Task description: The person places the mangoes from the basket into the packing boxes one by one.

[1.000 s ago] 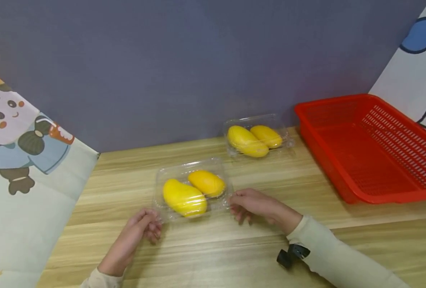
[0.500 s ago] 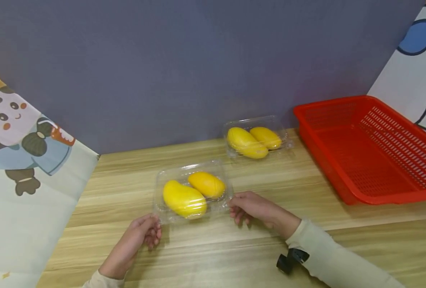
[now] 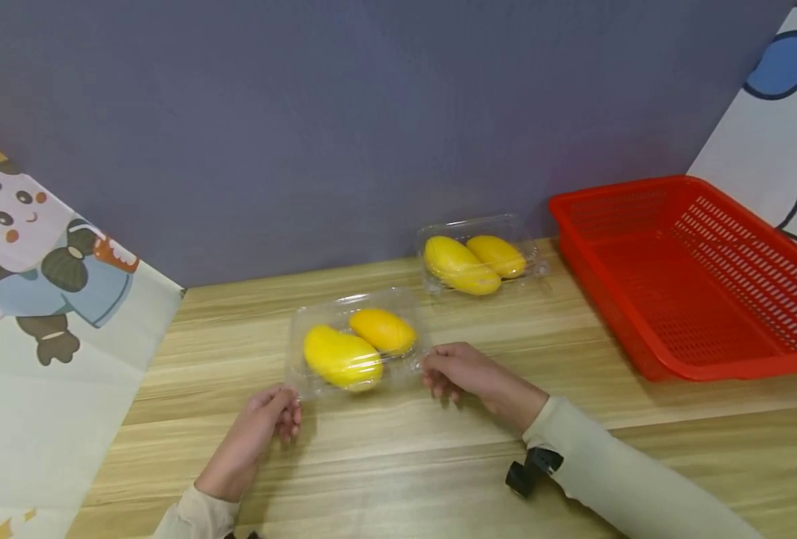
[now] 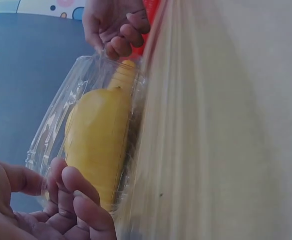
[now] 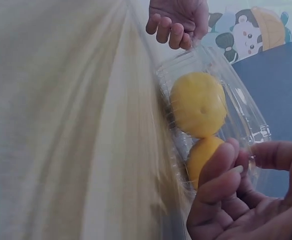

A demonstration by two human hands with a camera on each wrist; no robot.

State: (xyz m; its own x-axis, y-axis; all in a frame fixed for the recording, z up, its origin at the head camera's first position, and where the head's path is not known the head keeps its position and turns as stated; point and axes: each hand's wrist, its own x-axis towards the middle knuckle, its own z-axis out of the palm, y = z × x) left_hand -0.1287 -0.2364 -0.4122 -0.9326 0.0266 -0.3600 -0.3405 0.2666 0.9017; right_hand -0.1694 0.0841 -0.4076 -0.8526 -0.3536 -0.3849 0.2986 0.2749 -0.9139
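Note:
A clear plastic clamshell box [image 3: 351,299] with two yellow mangoes [image 3: 343,358] inside lies between my hands, its lid down over the fruit. My left hand [image 3: 264,423] pinches the box's near left corner between thumb and fingers. At the right end, my right hand [image 3: 469,372] pinches the edge in the same way. Both wrist views show the thumbs and fingertips at the rim, with the mangoes [image 4: 98,140] behind the clear wall. Farther back, against the grey wall, rests a second clamshell box [image 3: 473,224] holding two more mangoes [image 3: 462,266].
A red plastic basket [image 3: 614,314] with slotted sides stands at the right on the wooden table [image 3: 398,479]. A grey wall [image 3: 304,150] rises along the table's back edge. Cartoon-printed panels [image 3: 55,299] flank both sides.
Over the last half second, the front box and both hands have shifted slightly away from me. Both hands keep pinching its corners. The back box and basket stay put.

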